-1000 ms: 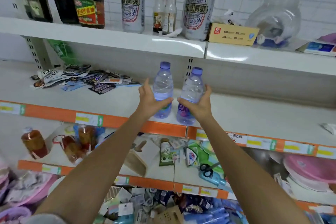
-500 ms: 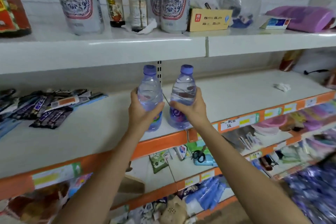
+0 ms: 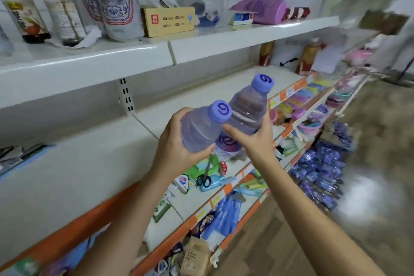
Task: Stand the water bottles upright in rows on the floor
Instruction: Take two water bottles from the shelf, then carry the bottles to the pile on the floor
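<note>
I hold two clear water bottles with purple caps in the air in front of the white shelf (image 3: 94, 163). My left hand (image 3: 177, 145) grips the left bottle (image 3: 199, 130), which is tilted with its cap pointing up and to the right. My right hand (image 3: 257, 139) grips the right bottle (image 3: 246, 109) around its lower half, tilted the same way. The two bottles touch side by side. A purple label shows on the right bottle below my fingers. The floor (image 3: 369, 163) lies to the right, brown and blurred.
Shelves with orange price strips run from the left to the far right. The top shelf (image 3: 201, 44) carries tall bottles, a yellow box and a purple pack. Lower shelves hold scissors (image 3: 205, 178), packets and plastic goods. Blue-purple packets (image 3: 320, 168) lie piled on the floor by the shelving.
Both bottles have come off the shelf and now tilt to the right in my hands. The view has swung to the right, so the floor has come into sight.
</note>
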A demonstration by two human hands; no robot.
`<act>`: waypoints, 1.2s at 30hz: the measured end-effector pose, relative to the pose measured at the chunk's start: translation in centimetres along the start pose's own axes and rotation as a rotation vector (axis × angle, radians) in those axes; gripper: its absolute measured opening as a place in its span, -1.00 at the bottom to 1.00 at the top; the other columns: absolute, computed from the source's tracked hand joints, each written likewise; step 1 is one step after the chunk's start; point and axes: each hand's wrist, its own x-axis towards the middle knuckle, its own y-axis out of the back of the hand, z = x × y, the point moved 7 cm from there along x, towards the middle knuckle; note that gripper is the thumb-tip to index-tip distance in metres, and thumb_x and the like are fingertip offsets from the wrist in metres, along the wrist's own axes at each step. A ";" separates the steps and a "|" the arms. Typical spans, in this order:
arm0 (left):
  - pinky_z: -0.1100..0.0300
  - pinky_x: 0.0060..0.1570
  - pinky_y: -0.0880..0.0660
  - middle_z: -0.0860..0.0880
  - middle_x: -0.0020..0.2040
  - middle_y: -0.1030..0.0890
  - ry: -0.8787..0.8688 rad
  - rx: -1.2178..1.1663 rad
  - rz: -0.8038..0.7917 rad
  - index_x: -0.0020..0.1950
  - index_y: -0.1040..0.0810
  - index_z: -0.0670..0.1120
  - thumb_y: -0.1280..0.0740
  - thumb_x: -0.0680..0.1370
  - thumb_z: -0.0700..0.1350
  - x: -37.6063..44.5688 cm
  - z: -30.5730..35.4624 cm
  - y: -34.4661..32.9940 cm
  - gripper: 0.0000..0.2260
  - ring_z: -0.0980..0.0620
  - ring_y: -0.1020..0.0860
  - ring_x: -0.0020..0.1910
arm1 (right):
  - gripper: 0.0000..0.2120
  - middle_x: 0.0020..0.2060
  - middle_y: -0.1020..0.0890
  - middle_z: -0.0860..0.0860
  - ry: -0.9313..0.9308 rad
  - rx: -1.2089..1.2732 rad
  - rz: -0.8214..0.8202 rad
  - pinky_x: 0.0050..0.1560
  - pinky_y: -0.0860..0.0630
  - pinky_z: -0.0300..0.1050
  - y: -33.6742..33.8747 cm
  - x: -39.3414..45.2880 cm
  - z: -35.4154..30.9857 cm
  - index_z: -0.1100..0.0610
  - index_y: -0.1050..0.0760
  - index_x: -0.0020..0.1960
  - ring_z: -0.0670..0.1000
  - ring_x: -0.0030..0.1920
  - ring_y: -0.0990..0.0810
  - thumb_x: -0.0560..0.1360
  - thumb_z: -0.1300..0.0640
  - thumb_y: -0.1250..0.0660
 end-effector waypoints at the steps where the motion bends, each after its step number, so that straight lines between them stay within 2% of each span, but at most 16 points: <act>1: 0.41 -0.08 -0.47 0.21 0.04 -0.51 -0.001 -0.029 -0.046 0.18 -0.32 0.08 -0.59 0.18 -0.05 -0.2 0.8 -1.6 -0.32 0.24 -0.54 -0.01 | -0.43 0.04 -0.60 -0.03 -0.011 -0.027 0.032 0.03 -0.55 -0.29 2.3 -0.7 0.0 -0.05 -0.39 0.13 -0.13 0.05 -0.62 0.21 0.20 -0.54; 4: 0.50 -0.12 -0.44 0.28 -0.02 -0.52 0.064 -0.209 -0.205 0.05 -0.33 0.19 -0.49 0.14 0.10 -1.2 3.4 -7.2 -0.44 0.42 -0.52 -0.09 | -0.38 0.02 -0.61 -0.10 -0.074 -0.111 0.157 -0.02 -0.54 -0.33 9.6 -3.6 0.5 -0.05 -0.42 0.13 -0.21 0.00 -0.62 0.13 0.02 -0.55; 7: 0.39 -0.14 -0.45 0.25 -0.10 -0.58 0.128 -0.351 -0.307 -0.02 -0.37 0.22 -0.42 0.15 0.07 -3.0 5.1 -13.7 -0.55 0.46 -0.53 -0.13 | -0.26 0.09 -0.64 0.02 -0.194 -0.207 0.293 0.14 -0.56 0.00 17.4 -7.6 2.5 0.03 -0.46 0.19 -0.02 0.11 -0.62 0.07 -0.12 -0.59; 8: 0.41 -0.15 -0.44 0.24 -0.10 -0.59 0.150 -0.388 -0.351 -0.01 -0.38 0.22 -0.41 0.16 0.06 -3.9 5.5 -16.1 -0.56 0.46 -0.54 -0.13 | -0.26 0.10 -0.64 0.06 -0.236 -0.233 0.329 0.18 -0.54 0.13 19.9 -9.1 3.1 0.03 -0.47 0.18 0.06 0.13 -0.62 0.06 -0.15 -0.60; 10: 0.42 -0.16 -0.45 0.18 -0.03 -0.57 0.244 -0.440 -0.442 0.04 -0.39 0.20 -0.44 0.15 0.09 -6.3 5.7 -20.9 -0.50 0.45 -0.54 -0.13 | -0.35 0.03 -0.68 0.02 -0.321 -0.287 0.405 0.20 -0.51 0.21 24.6 -12.2 4.2 0.01 -0.50 0.10 0.07 0.09 -0.63 0.06 -0.11 -0.59; 13: 0.49 -0.13 -0.43 0.09 0.02 -0.58 0.384 -0.469 -0.558 0.08 -0.40 0.12 -0.45 0.11 0.15 -10.2 6.3 -27.8 -0.43 0.40 -0.55 -0.10 | -0.41 -0.05 -0.70 -0.03 -0.438 -0.334 0.527 0.19 -0.52 0.16 31.1 -17.2 5.2 0.01 -0.52 0.04 0.02 0.03 -0.65 0.04 -0.06 -0.54; 15: 0.55 -0.18 -0.42 0.15 -0.07 -0.57 0.456 -0.474 -0.595 -0.01 -0.41 0.09 -0.41 0.06 0.18 -12.3 7.3 -31.9 -0.46 0.34 -0.57 -0.12 | -0.40 -0.03 -0.69 0.02 -0.502 -0.339 0.605 0.17 -0.53 0.19 35.1 -20.2 5.5 0.00 -0.52 0.03 0.07 0.03 -0.65 0.02 -0.06 -0.56; 17: 0.40 -0.08 -0.48 0.13 -0.07 -0.60 0.523 -0.463 -0.639 0.00 -0.43 0.05 -0.45 0.06 0.17 -14.1 8.5 -35.8 -0.44 0.11 -0.60 -0.02 | -0.41 -0.04 -0.69 0.02 -0.562 -0.317 0.684 0.15 -0.55 0.17 39.0 -22.7 5.7 -0.02 -0.52 0.00 0.10 0.02 -0.65 0.00 -0.07 -0.56; 20: 0.11 0.16 -0.48 -0.05 0.21 -0.57 0.523 -0.457 -0.736 0.28 -0.38 -0.08 -0.54 0.17 0.08 -16.3 11.2 -41.4 -0.26 -0.04 -0.54 0.19 | -0.42 -0.06 -0.68 0.01 -0.621 -0.309 0.764 0.12 -0.57 0.14 44.3 -25.6 5.4 -0.03 -0.51 -0.02 0.08 0.00 -0.66 -0.01 -0.07 -0.55; 22: 0.23 0.09 -0.48 -0.04 0.25 -0.52 0.556 -0.475 -0.797 0.34 -0.31 -0.11 -0.53 0.23 0.04 -17.8 13.0 -44.7 -0.23 0.02 -0.53 0.18 | -0.40 -0.04 -0.68 0.00 -0.642 -0.317 0.803 0.13 -0.57 0.15 47.4 -27.0 5.1 -0.03 -0.50 -0.01 0.05 0.00 -0.65 -0.01 -0.09 -0.55; 24: 0.53 -0.19 -0.45 0.04 0.10 -0.55 0.565 -0.489 -0.842 0.27 -0.35 -0.11 -0.52 0.33 -0.12 -19.1 14.6 -47.7 -0.42 0.30 -0.56 -0.05 | -0.43 -0.04 -0.68 -0.02 -0.666 -0.335 0.836 0.14 -0.56 0.12 50.2 -28.3 5.0 -0.07 -0.50 -0.03 0.02 0.00 -0.65 -0.01 -0.12 -0.54; 26: 0.62 -0.37 -0.41 0.06 -0.02 -0.56 0.563 -0.475 -0.879 0.18 -0.38 -0.08 -0.48 0.38 -0.24 -20.2 15.7 -50.8 -0.55 0.46 -0.54 -0.30 | -0.43 -0.06 -0.68 -0.05 -0.685 -0.354 0.867 0.13 -0.57 0.10 52.8 -29.1 4.9 -0.07 -0.50 -0.04 -0.01 -0.01 -0.65 -0.01 -0.14 -0.53; 28: 0.58 -0.37 -0.45 0.06 -0.08 -0.58 0.571 -0.470 -0.904 0.16 -0.40 -0.09 -0.48 0.37 -0.25 -20.8 16.5 -53.6 -0.57 0.43 -0.56 -0.34 | -0.44 -0.09 -0.68 -0.07 -0.705 -0.371 0.893 0.12 -0.57 0.09 55.3 -29.4 5.1 -0.07 -0.50 -0.04 -0.02 -0.03 -0.66 -0.01 -0.13 -0.53; 32: 0.50 -0.27 -0.50 0.06 -0.10 -0.60 0.574 -0.468 -0.939 0.14 -0.42 -0.13 -0.50 0.34 -0.26 -20.5 17.8 -59.5 -0.56 0.27 -0.57 -0.22 | -0.39 -0.10 -0.67 -0.07 -0.733 -0.393 0.938 0.08 -0.58 0.04 60.2 -28.7 6.4 -0.02 -0.50 0.01 -0.02 -0.03 -0.65 -0.01 -0.13 -0.53; 34: 0.35 -0.12 -0.52 0.08 -0.08 -0.60 0.585 -0.472 -0.976 0.16 -0.42 -0.14 -0.53 0.31 -0.23 -19.9 18.3 -62.9 -0.51 0.20 -0.59 -0.15 | -0.39 -0.10 -0.66 -0.09 -0.742 -0.428 0.940 0.03 -0.55 -0.06 62.9 -27.5 7.3 0.01 -0.50 0.02 -0.04 -0.03 -0.64 0.01 -0.12 -0.54; 36: 0.17 0.00 -0.51 0.09 -0.07 -0.62 0.607 -0.467 -1.004 0.13 -0.43 -0.11 -0.56 0.21 -0.09 -19.1 18.6 -66.7 -0.44 0.10 -0.61 -0.09 | -0.43 -0.13 -0.66 -0.11 -0.745 -0.470 0.938 -0.03 -0.52 -0.14 65.8 -25.9 8.2 0.01 -0.49 -0.01 -0.08 -0.07 -0.64 0.03 -0.07 -0.55</act>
